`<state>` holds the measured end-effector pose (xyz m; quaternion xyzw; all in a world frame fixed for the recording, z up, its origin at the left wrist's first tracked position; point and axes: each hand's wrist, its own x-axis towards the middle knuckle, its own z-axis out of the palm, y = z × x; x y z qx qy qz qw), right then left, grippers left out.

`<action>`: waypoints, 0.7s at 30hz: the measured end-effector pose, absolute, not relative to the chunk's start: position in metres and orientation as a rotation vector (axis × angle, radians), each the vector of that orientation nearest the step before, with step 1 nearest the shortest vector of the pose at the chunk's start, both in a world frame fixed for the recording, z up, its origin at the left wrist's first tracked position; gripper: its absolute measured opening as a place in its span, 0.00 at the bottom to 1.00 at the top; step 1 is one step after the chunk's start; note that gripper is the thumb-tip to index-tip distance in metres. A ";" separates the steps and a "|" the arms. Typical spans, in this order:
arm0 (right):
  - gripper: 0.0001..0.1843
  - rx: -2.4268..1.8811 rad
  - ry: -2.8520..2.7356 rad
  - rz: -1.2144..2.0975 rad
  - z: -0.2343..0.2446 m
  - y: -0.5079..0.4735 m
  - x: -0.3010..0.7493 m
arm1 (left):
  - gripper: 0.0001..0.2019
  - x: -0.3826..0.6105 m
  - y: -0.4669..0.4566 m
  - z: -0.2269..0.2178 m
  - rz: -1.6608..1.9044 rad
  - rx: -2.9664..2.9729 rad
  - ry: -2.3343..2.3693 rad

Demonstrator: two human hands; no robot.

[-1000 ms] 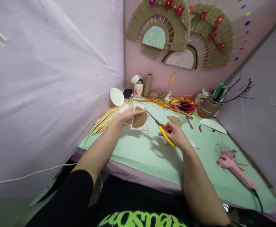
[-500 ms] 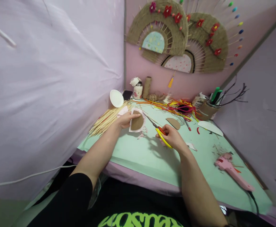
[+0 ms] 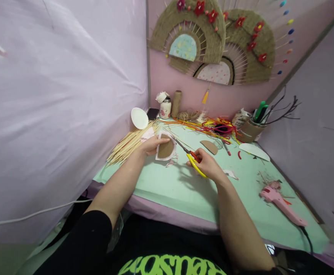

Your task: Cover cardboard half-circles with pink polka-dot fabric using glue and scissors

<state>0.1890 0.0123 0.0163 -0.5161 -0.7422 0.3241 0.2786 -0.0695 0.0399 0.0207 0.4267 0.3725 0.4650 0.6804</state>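
My left hand [image 3: 152, 145] grips a half-round piece of brown cardboard [image 3: 166, 148] with a white-and-pink fabric border around it, thumb lying across the cardboard. In my right hand [image 3: 206, 163] is a pair of scissors [image 3: 194, 164] with red and yellow handles. Their blades point up and left, the tips close to the upper right edge of the fabric. A thin pink fabric scrap [image 3: 172, 159] hangs or lies by the border's lower right; I cannot tell which. Another cardboard half-circle [image 3: 209, 147] lies on the table beyond the scissors.
Thin bamboo sticks [image 3: 128, 144] lie at the left, a white bowl-like piece [image 3: 140, 118] behind them. Coloured cords [image 3: 213, 128] spread along the back. A pink glue gun [image 3: 283, 206] rests at the right, below a pot [image 3: 251, 130] of pens and twigs.
The scissors have moved slightly left and up, their tips now nearer the fabric edge. My left hand keeps its hold on the cardboard piece. The whole view has shifted a little.
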 end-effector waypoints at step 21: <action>0.24 -1.444 -2.007 0.845 0.019 0.012 0.187 | 0.19 -0.067 0.038 0.021 1.056 0.905 0.905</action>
